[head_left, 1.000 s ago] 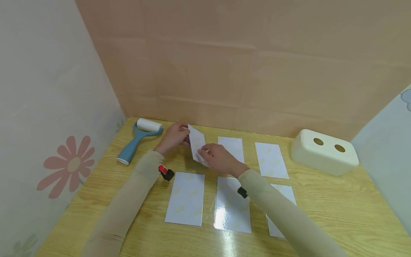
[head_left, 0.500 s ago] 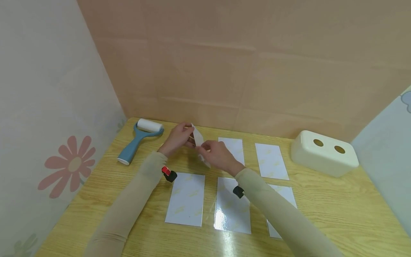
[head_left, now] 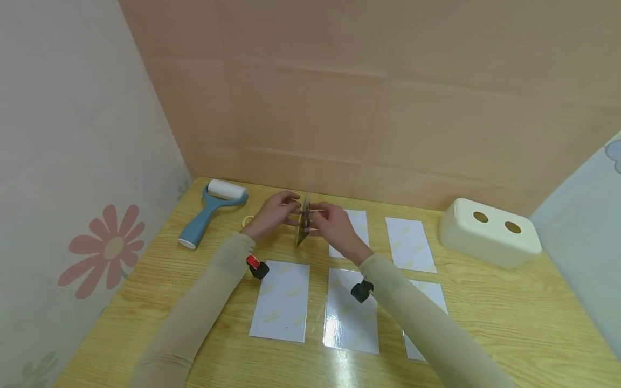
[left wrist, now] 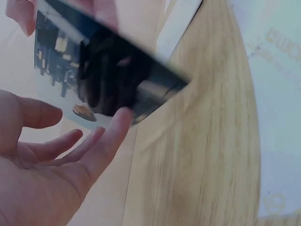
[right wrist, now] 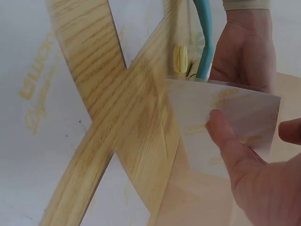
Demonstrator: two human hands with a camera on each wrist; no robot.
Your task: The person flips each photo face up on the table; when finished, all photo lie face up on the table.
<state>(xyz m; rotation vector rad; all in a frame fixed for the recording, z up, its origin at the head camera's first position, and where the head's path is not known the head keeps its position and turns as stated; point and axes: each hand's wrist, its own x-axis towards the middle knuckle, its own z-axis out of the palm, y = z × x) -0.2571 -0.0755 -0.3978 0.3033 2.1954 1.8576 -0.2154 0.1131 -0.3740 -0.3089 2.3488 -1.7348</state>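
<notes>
In the head view a photo print (head_left: 304, 223) stands nearly upright, edge-on, between my two hands above the back of the table. My left hand (head_left: 274, 215) is on its left side. The left wrist view shows a fingertip against the glossy dark picture face (left wrist: 103, 70), with the other fingers loosely spread. On the right side is my right hand (head_left: 337, 229). In the right wrist view one of its digits lies against the print's white back (right wrist: 188, 108), which bears yellow lettering, while another finger stands apart from it. Fingers behind the print are hidden.
More white-backed prints lie on the wooden table, such as the front-left print (head_left: 278, 302) and the back-right print (head_left: 411, 245). A blue-handled lint roller (head_left: 196, 226) lies at left, near a small yellow object (head_left: 247, 220). A cream box (head_left: 485, 242) with two round holes stands right.
The print has turned from showing its white side to edge-on, with its dark side now toward my left hand. My left hand has moved slightly right, and its fingers have loosened.
</notes>
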